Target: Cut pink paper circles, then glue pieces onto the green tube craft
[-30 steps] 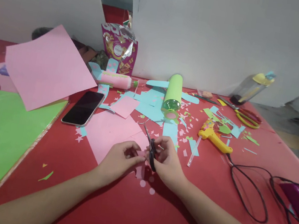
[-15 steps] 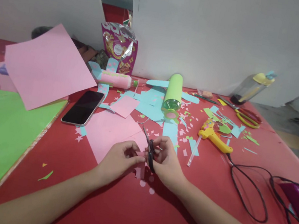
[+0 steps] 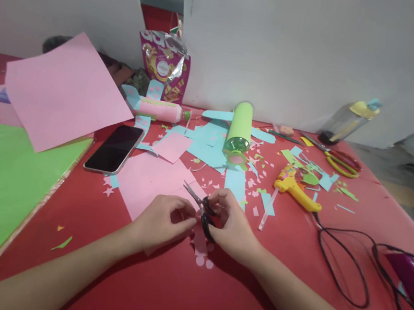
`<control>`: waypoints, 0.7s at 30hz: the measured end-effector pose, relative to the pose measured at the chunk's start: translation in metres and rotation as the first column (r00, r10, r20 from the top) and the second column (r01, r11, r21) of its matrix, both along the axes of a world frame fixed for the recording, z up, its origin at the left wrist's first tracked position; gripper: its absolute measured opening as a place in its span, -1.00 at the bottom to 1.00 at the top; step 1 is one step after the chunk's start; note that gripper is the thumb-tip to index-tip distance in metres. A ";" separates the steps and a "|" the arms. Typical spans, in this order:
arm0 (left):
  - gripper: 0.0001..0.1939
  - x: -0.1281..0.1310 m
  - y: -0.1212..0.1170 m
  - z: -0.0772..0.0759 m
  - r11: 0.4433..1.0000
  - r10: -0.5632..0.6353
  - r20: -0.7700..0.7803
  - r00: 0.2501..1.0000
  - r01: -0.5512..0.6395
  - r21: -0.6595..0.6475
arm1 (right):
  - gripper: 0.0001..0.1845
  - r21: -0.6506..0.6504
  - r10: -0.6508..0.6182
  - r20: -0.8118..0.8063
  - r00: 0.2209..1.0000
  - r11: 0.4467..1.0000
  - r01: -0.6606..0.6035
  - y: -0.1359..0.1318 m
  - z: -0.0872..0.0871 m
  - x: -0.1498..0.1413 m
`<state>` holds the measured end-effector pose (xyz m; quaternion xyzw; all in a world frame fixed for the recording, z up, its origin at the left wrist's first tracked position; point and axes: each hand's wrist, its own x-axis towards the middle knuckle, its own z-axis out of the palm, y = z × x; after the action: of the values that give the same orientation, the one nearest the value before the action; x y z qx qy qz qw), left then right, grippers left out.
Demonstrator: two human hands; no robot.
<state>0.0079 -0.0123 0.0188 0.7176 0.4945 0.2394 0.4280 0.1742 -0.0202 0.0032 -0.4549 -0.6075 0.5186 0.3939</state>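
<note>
My right hand (image 3: 232,228) holds a small pair of black-handled scissors (image 3: 206,212), fingers in the loops. Their blades point up and to the left, slightly apart. Close beside them, my left hand (image 3: 166,219) is closed in a pinch on a small piece of pink paper, mostly hidden by the fingers. Just below the fingertips is a jagged pink paper strip (image 3: 199,242), with small pink paper dots (image 3: 205,262) by its lower end. Larger pink sheets (image 3: 147,177) lie flat behind my left hand.
A phone (image 3: 115,149) lies left of the sheets, near a green sheet (image 3: 5,195). Behind are a green-wrapped bottle (image 3: 241,124) and a pink-wrapped bottle (image 3: 161,111). To the right lie a yellow glue gun (image 3: 298,192) with its cord, larger scissors (image 3: 340,164) and paper scraps.
The scissors have swung so their blades point further left, and they look more open. The pink strip and dots below my hands have shifted slightly. Both hands stay close together.
</note>
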 end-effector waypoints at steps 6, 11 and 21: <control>-0.81 0.000 -0.002 -0.001 0.997 0.078 0.028 0.997 -0.077 -0.015 | -0.68 0.024 -0.049 -0.021 0.999 0.998 0.050 0.002 -0.004 -0.001; -0.82 0.000 -0.001 -0.002 0.970 0.210 0.220 0.953 -0.175 -0.169 | -0.65 -0.003 -0.064 -0.043 0.997 0.998 0.064 0.004 -0.005 0.000; -0.82 0.002 -0.003 0.000 0.988 0.147 0.144 0.979 -0.137 -0.077 | -0.65 -0.022 -0.227 -0.105 0.968 0.974 0.226 0.008 0.005 -0.001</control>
<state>0.0094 -0.0153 0.0186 0.6459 0.5188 0.3058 0.4692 0.1737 -0.0122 0.0082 -0.4950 -0.5272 0.4965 0.4802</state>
